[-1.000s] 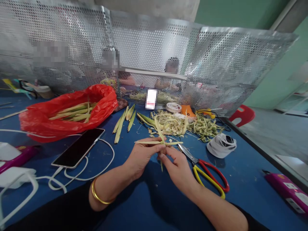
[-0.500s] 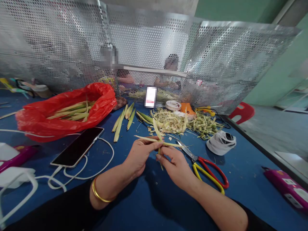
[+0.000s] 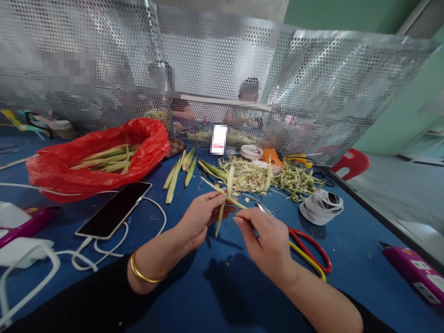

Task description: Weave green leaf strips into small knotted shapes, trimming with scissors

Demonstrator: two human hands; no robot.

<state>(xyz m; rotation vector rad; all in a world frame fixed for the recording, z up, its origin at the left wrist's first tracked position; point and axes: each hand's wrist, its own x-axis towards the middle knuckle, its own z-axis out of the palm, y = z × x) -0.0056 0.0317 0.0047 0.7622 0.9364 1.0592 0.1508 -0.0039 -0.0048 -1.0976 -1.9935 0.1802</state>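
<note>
My left hand [image 3: 201, 215], with a gold bangle at the wrist, pinches crossed pale green leaf strips [image 3: 230, 180] where they meet. One strip points up, one hangs down, and another runs slantwise to the right. My right hand [image 3: 267, 233] is closed, thumb against forefinger, at the right end of the slanting strip. Partly behind my right hand lie scissors [image 3: 312, 252] with one red and one yellow handle. A pile of shredded leaf pieces [image 3: 249, 173] is just beyond the strips, and several longer leaves [image 3: 176, 178] lie to its left.
A red plastic bag [image 3: 52, 173] of leaves, a cabled phone [image 3: 114, 210] and white cables are at left. A white ribbon roll [image 3: 321, 206] and purple power strip [image 3: 412, 268] are at right. A perforated metal screen [image 3: 208, 60] stands behind, people beyond it.
My right hand has moved right, away from my left hand, and now covers more of the scissors. The crossed strips have turned; the lower one now hangs clear between the hands.
</note>
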